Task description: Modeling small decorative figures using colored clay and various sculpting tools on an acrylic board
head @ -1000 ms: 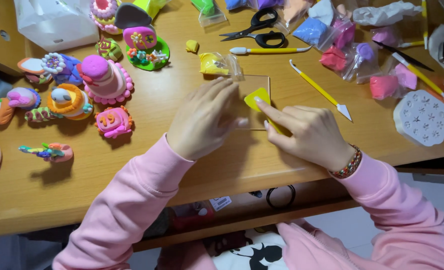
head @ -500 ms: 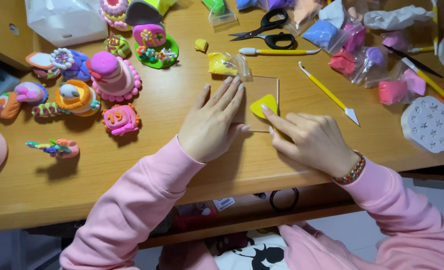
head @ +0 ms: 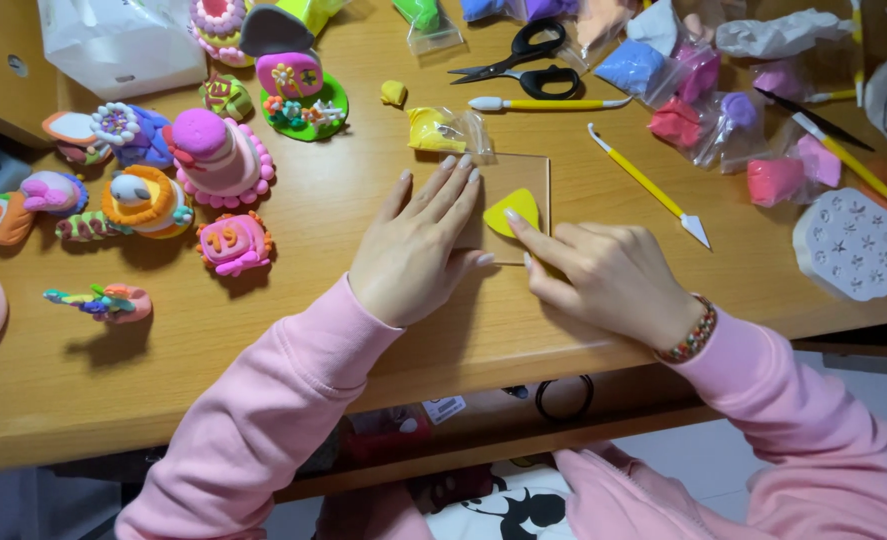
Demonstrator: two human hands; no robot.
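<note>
Flattened further since the earlier frame, the yellow clay teardrop [head: 512,210] lay on a clear square plastic sheet [head: 519,182] on the wooden table [head: 343,250], the right hand [head: 603,275] pressing it with its forefinger, the left hand [head: 418,245] flat, fingers spread, pinning the sheet beside black scissors [head: 523,60].

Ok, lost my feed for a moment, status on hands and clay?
Left hand flat on clear sheet. Right hand fingertip on yellow clay piece. Nothing in the way.
</note>
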